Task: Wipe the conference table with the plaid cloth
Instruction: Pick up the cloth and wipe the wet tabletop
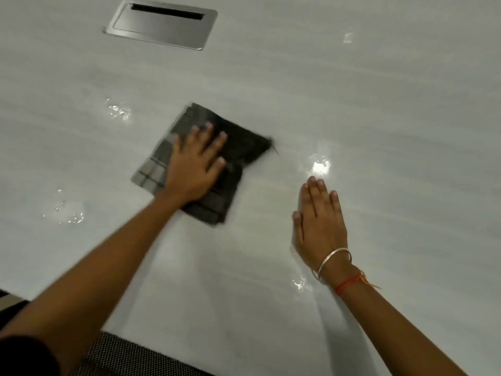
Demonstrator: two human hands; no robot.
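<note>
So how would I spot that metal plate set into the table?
Start at the pale conference table and look beyond the left hand pressing the plaid cloth. At the far left lies the metal plate, flush, rectangular, brushed grey, the only thing with a dark slot.

Dim, even indoor light w/ overhead glare, some motion blur.
Bright glare spots on the glossy table [352, 104], strongest nr centre-right; soft arm shadows on it; plaid cloth [238, 147] edges smeared by blur; wide-angle bend twd frame edges.
</note>
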